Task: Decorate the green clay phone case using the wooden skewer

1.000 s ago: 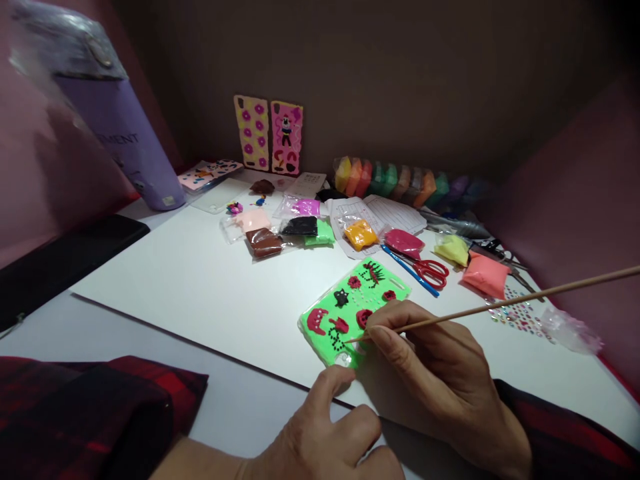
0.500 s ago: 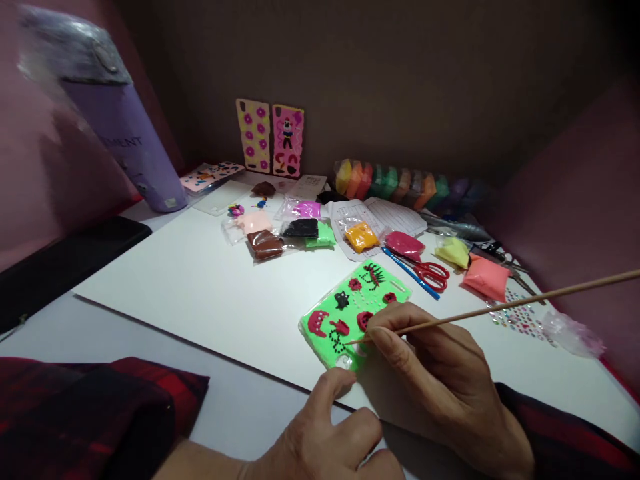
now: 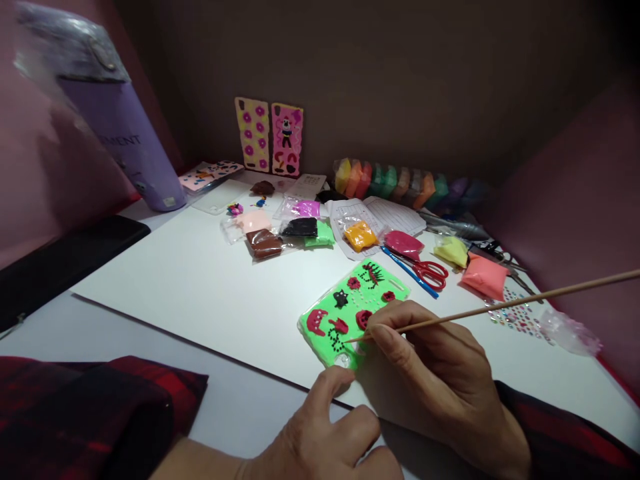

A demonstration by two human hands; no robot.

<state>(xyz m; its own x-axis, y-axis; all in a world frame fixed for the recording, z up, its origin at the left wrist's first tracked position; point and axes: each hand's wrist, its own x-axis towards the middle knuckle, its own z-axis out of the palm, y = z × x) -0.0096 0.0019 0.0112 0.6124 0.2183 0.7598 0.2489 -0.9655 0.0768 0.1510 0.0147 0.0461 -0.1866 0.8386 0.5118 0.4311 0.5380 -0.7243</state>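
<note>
Slantwise, a wooden stick (image 3: 450, 319) points at black dots (image 3: 335, 341) on a green case (image 3: 353, 310).

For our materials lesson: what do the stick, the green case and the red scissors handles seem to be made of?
Stick: probably wood or bamboo, matte; it is plain tan.
Green case: apparently glossy clear plastic, from its see-through edge, covered with what may be modelling clay, given the raised shapes.
Red scissors handles: likely smooth plastic, from their even, bright colour and slight shine.
</note>
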